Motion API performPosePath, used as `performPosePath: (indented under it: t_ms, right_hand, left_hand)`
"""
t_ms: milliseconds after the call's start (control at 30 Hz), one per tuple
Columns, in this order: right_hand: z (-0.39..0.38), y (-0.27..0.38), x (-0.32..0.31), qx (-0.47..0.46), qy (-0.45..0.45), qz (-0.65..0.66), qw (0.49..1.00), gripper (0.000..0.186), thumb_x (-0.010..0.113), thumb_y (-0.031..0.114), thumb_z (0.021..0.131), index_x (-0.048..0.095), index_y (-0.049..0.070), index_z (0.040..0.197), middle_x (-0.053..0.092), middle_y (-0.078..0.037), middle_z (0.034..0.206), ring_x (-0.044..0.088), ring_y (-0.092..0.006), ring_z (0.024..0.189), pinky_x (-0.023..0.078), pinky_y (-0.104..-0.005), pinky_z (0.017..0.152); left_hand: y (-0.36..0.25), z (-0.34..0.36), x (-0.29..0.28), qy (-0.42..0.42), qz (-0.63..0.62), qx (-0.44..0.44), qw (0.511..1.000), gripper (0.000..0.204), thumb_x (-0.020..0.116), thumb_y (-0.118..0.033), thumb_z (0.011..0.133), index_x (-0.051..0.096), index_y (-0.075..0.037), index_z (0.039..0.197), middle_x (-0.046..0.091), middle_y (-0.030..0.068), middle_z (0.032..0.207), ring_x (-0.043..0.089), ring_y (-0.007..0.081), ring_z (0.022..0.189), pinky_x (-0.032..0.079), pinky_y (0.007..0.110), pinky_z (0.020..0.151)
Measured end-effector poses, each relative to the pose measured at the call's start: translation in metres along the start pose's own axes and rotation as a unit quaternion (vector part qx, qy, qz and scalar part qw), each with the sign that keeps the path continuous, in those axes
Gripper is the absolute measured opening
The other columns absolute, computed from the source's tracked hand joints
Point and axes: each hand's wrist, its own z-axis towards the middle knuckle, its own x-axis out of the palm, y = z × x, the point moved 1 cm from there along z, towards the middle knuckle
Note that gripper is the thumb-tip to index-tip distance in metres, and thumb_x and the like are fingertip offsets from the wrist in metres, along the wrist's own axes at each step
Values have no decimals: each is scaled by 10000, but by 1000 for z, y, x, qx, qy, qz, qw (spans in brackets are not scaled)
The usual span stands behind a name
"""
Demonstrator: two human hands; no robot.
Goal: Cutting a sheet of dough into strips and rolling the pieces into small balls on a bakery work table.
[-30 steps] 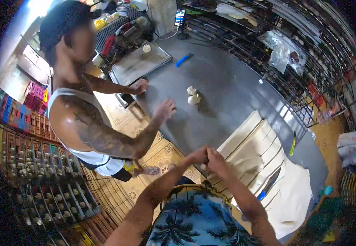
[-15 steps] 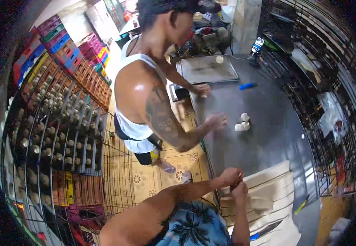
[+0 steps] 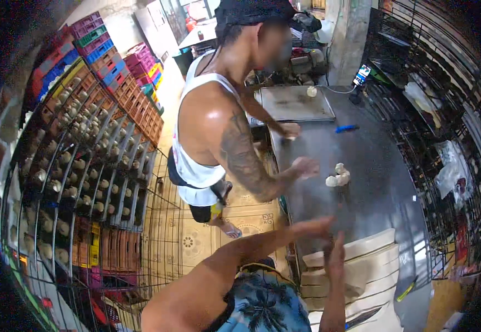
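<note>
My left hand [image 3: 318,226] reaches over the near part of the grey work table, and my right hand [image 3: 335,257] is just below it, above a sheet of pale dough [image 3: 370,265] cut into long strips. Both hands are motion-blurred, so their fingers and anything between them are unclear. A blue-handled knife [image 3: 362,316] lies on the dough, with a yellow-handled tool [image 3: 405,290] to its right. Beyond my hands several small dough pieces [image 3: 337,178] sit on the grey table [image 3: 373,205], beside a co-worker's hand [image 3: 306,166].
A co-worker [image 3: 207,144] stands at the table's left side. A metal tray [image 3: 290,102], a blue-handled tool [image 3: 344,128] and a phone on a stand [image 3: 360,76] are at the back. Racks of dough balls [image 3: 85,166], stacked crates [image 3: 107,66] and dark racks [image 3: 451,110] surround us.
The view has swung leftward. My hands, clasped together earlier, have moved apart slightly in a blur. The group of dough pieces beside the co-worker's hand has grown.
</note>
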Motion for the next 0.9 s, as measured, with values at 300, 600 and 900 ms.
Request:
performPosePath:
  t_ms: [300, 600, 900]
  right_hand:
    - [-30, -55, -16, -294, -63, -328, 895, 374, 578, 157, 985, 542, -33, 1305, 572, -269, 1339, 586, -463, 1193, 498, -493, 988]
    - [6, -73, -9, -181, 5, -372, 910, 355, 588, 370, 974, 679, 36, 1055, 722, -263, 969, 691, -469, 886, 548, -548, 776]
    - [-18, 21, -3, -293, 87, -425, 852, 329, 650, 384, 916, 654, 64, 995, 717, -241, 898, 681, -479, 834, 538, -560, 745]
  left_hand:
    - [-5, -56, 90, 49, 21, -128, 990, 340, 645, -371, 975, 719, -45, 1037, 724, 187, 919, 710, 350, 877, 574, 472, 802]
    - [-48, -44, 68, -48, 118, -246, 961, 350, 678, -399, 933, 725, -52, 926, 717, 240, 911, 699, 434, 869, 568, 514, 777]
    - [19, -9, 30, -132, -25, -128, 983, 469, 682, -398, 968, 618, -44, 1269, 612, 146, 1133, 593, 306, 1071, 478, 482, 962]
